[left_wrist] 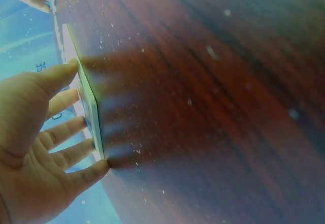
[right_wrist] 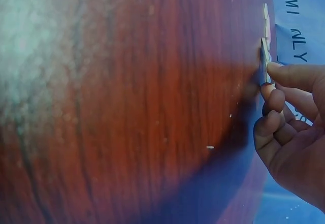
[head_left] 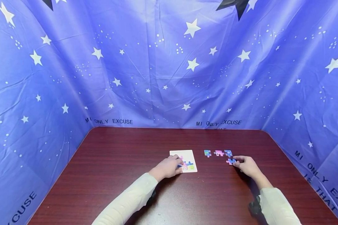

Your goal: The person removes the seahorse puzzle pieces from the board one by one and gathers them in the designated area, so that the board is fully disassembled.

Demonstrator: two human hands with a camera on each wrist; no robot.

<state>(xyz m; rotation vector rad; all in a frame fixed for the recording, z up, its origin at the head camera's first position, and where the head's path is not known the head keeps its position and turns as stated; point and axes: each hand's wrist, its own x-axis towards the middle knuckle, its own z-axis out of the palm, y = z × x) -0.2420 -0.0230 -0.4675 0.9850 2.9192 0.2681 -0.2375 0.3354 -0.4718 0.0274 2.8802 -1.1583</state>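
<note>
A square white puzzle board [head_left: 192, 154] lies mid-table, with some coloured pieces or artwork inside its border. My left hand [head_left: 169, 165] rests on the board's left part, and the left wrist view shows its spread fingers [left_wrist: 71, 155] touching it. Right of the board, my right hand [head_left: 247, 165] pinches a blue and pink jigsaw piece [head_left: 230, 162] between thumb and fingers. In the right wrist view that piece [right_wrist: 264, 51] is seen edge-on, slightly tilted. Just behind it sits a blue jigsaw piece [head_left: 228, 153], beside a pink jigsaw piece [head_left: 219, 153]. Further left lies a blue-green jigsaw piece [head_left: 207, 153].
The dark red wooden table [head_left: 124, 150] has rounded far corners. A blue curtain [head_left: 163, 103] printed with white stars stands behind it and along both sides. Small pale specks lie on the tabletop near the front.
</note>
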